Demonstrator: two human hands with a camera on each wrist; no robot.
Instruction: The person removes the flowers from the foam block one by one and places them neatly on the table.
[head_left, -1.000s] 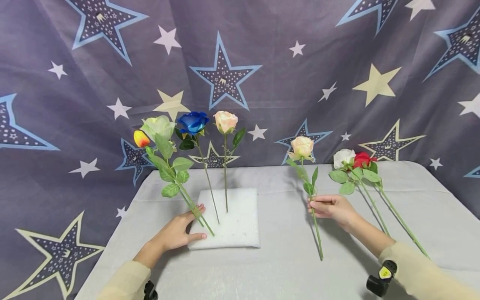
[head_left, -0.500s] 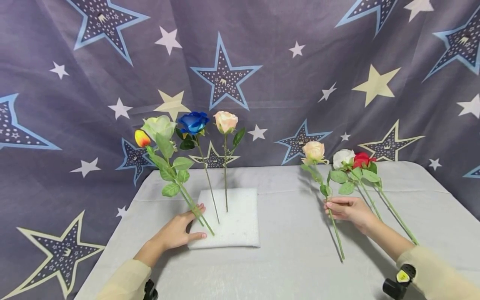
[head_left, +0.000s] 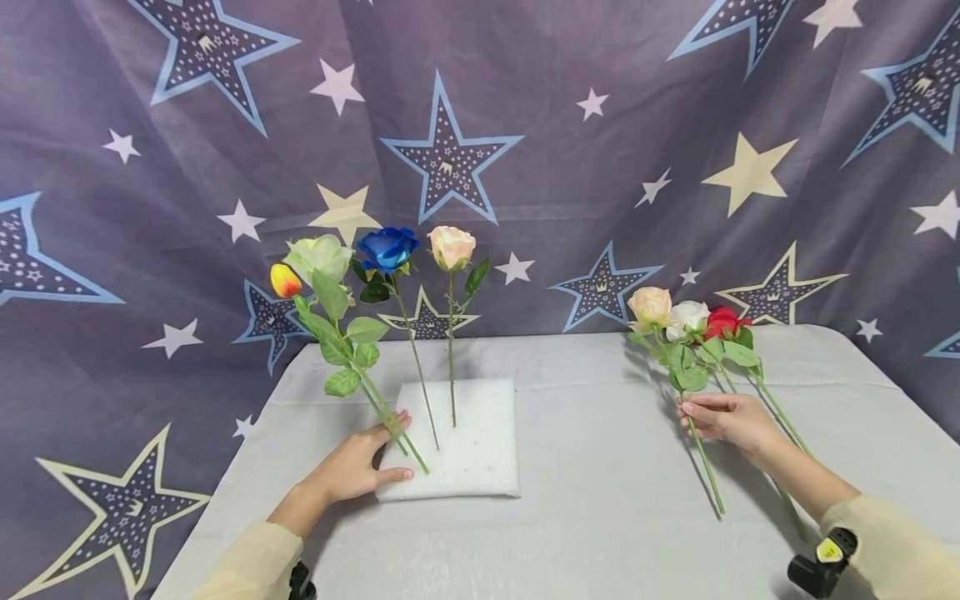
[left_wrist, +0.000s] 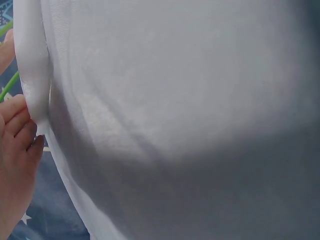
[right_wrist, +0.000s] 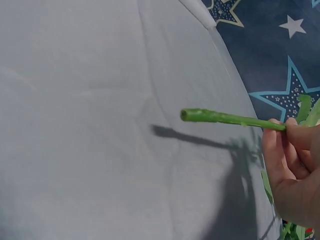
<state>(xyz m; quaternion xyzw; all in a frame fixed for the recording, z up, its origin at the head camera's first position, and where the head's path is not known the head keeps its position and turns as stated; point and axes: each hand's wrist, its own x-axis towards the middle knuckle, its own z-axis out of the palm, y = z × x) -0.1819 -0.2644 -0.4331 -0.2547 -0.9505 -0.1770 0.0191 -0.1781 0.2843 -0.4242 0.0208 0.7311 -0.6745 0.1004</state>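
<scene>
Head view: a grey-clothed table (head_left: 585, 542) stands before a starry curtain (head_left: 525, 50). The foam (head_left: 483, 475) holds a tulip (head_left: 285, 280), green flower (head_left: 321, 257), blue rose (head_left: 387, 249) and pink rose (head_left: 452, 247). The left hand (head_left: 356, 467) rests straight-fingered at the foam's left edge; well right of the foam, the right hand (head_left: 733, 423) pinches the peach rose (head_left: 650, 308) beside white and red roses (head_left: 724, 322).

Left wrist: fingers (left_wrist: 16, 122) touch the foam's side.

Right wrist: the peach rose's stem extends above the table.

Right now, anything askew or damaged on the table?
Mildly askew: the orange-yellow tulip and pale green rose lean well left from the white foam block, while the pink rose there stands nearly upright. No damage or spill visible.
</scene>
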